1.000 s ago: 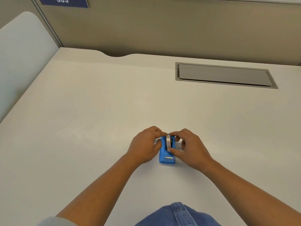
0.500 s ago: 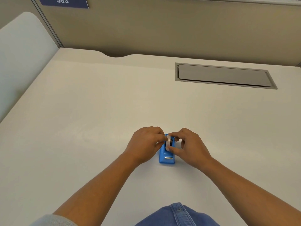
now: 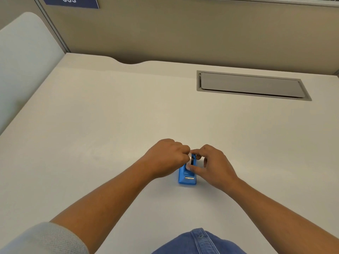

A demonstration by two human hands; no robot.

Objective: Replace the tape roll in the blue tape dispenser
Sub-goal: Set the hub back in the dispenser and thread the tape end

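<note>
Now both hands meet over the blue tape dispenser (image 3: 187, 177) on the desk (image 3: 128, 125): left hand (image 3: 167, 158) curled against its side, right hand (image 3: 213, 165) fingers pinching the tape roll (image 3: 192, 158) narrowly.

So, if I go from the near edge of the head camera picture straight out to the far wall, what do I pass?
Blue denim at the bottom edge → blue tape dispenser on the desk → tape roll pinched between the left hand and right hand → grey cable hatch → beige partition wall → blue 383 sign.
</note>
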